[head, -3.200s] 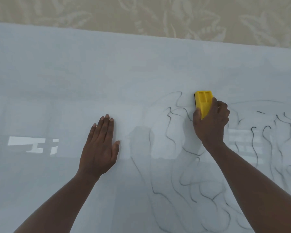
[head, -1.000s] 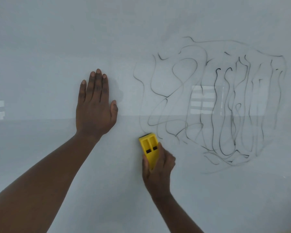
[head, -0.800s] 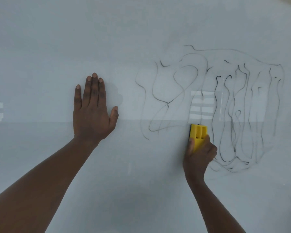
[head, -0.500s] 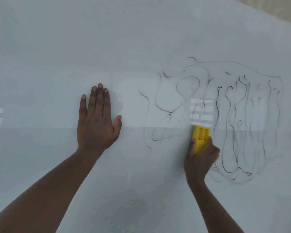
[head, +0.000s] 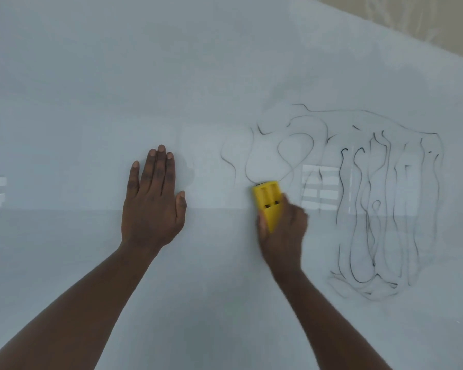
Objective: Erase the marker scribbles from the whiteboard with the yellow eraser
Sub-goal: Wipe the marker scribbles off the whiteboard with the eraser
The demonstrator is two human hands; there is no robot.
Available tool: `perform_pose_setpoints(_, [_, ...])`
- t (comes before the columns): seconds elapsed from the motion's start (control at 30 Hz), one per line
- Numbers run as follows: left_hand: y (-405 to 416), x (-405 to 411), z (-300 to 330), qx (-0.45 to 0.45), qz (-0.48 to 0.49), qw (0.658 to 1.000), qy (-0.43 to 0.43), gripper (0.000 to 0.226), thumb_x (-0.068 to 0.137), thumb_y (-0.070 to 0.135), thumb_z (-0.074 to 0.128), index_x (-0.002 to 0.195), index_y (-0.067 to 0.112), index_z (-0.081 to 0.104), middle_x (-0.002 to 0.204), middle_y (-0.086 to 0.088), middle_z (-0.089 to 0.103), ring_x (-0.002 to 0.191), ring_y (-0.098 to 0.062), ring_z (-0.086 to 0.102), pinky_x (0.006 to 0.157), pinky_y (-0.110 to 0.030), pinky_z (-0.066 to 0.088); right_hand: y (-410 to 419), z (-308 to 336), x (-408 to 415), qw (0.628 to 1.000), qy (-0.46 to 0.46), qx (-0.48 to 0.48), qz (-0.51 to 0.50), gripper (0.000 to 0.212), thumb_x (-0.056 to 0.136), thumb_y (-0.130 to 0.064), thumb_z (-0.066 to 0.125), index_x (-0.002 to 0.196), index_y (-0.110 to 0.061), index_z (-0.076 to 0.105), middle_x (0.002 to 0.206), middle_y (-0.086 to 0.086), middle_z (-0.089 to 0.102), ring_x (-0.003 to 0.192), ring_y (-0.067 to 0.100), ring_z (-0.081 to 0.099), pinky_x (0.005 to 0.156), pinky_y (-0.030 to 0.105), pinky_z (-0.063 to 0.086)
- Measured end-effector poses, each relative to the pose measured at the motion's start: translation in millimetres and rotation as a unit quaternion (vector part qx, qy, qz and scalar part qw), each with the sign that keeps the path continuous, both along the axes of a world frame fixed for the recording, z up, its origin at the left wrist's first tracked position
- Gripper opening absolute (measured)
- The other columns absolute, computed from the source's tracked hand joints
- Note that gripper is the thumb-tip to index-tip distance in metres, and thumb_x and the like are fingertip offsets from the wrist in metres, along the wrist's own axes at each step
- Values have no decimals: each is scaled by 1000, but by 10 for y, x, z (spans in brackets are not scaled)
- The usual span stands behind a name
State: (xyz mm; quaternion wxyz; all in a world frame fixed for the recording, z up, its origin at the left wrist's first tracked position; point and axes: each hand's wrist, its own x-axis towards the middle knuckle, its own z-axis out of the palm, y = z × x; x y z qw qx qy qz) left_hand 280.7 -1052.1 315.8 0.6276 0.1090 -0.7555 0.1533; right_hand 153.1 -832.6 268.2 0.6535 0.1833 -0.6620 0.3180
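Glossy whiteboard (head: 91, 76) — scribbles (head: 385, 209) at right, patterned wall (head: 425, 20) beyond.

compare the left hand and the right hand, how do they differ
The left hand lies flat and open on the whiteboard, fingers straight; the right hand is curled in a grip on the yellow eraser. The left hand rests on clean board, away from the marker scribbles; the right hand sits at their lower left edge. Both are bare and reach up from below.
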Motion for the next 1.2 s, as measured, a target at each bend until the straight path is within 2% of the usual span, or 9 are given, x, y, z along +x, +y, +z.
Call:
perform_pose_setpoints(0.17, [16, -19, -23, -1, -4, 1000, 6, 69, 100, 32, 31, 158, -1, 14, 168, -19, 13, 157, -30, 12, 127, -53, 14, 581, 428, -365, 973, -109, -204, 26, 64, 93, -49, 45, 133, 1, 45, 108, 26, 49, 96, 42, 48, 85, 49, 41])
perform_pose_setpoints(0.3, [13, -22, -18, 3, -2, 1000, 6, 71, 98, 31, 34, 158, -1, 15, 168, -18, 13, 157, -30, 12, 127, -53, 15, 475, 579, -316, 955, -126, -267, 43, 65, 90, -49, 45, 134, 0, 44, 114, 26, 48, 102, 45, 47, 88, 54, 42])
perform_pose_setpoints(0.47, [4, -27, -20, 3, -9, 1000, 12, 70, 98, 31, 35, 158, -2, 19, 168, -18, 15, 157, -29, 14, 127, -52, 17, -190, 676, 117, 986, -22, -147, 69, 57, 93, -37, 58, 133, 1, 48, 104, 23, 51, 91, 38, 48, 80, 47, 42])
perform_pose_setpoints(0.6, [-2, -26, -13, 1, -11, 1000, 13, 69, 98, 30, 36, 157, -3, 21, 167, -20, 16, 157, -31, 15, 127, -51, 19, -683, 756, 473, 996, 47, -23, 71, 56, 94, -41, 57, 133, -1, 51, 104, 17, 55, 89, 35, 50, 79, 44, 42])
perform_pose_setpoints(0.73, [-25, 0, -66, -1, -17, 1000, 11, 67, 98, 27, 35, 155, -7, 23, 166, -23, 19, 156, -33, 16, 127, -49, 20, -803, 697, 547, 984, 122, 104, 75, 56, 94, -44, 58, 132, -3, 55, 106, 13, 61, 88, 31, 53, 76, 42, 44])
perform_pose_setpoints(0.87, [-54, 35, -114, -1, -30, 1000, 6, 68, 93, 21, 36, 154, -8, 26, 165, -23, 22, 155, -34, 20, 126, -48, 22, -439, 623, 283, 953, 199, 224, 53, 55, 93, -43, 60, 131, -4, 58, 106, 12, 64, 85, 33, 57, 72, 43, 48])
perform_pose_setpoints(0.93, [0, 31, -95, 7, -27, 1000, 9, 70, 91, 20, 39, 154, -7, 26, 164, -24, 23, 155, -34, 21, 126, -49, 23, -185, 677, 107, 960, 184, 203, 50, 54, 93, -42, 58, 130, -3, 57, 105, 13, 63, 85, 34, 57, 74, 44, 47])
perform_pose_setpoints(1.07, [219, -71, 84, -4, -31, 1000, 4, 70, 92, 24, 38, 154, -6, 26, 164, -22, 24, 155, -32, 21, 126, -47, 21, 335, 901, -275, 988, 113, 82, 65, 57, 91, -39, 57, 132, 0, 54, 104, 18, 57, 91, 37, 52, 80, 50, 47])
perform_pose_setpoints(1.2, [531, -299, 412, -19, -30, 999, 8, 71, 92, 26, 37, 155, -4, 25, 165, -21, 23, 156, -30, 19, 126, -46, 20, 854, 1141, -658, 996, 60, -18, 55, 58, 91, -42, 55, 133, -2, 52, 103, 19, 53, 92, 34, 48, 80, 51, 47])
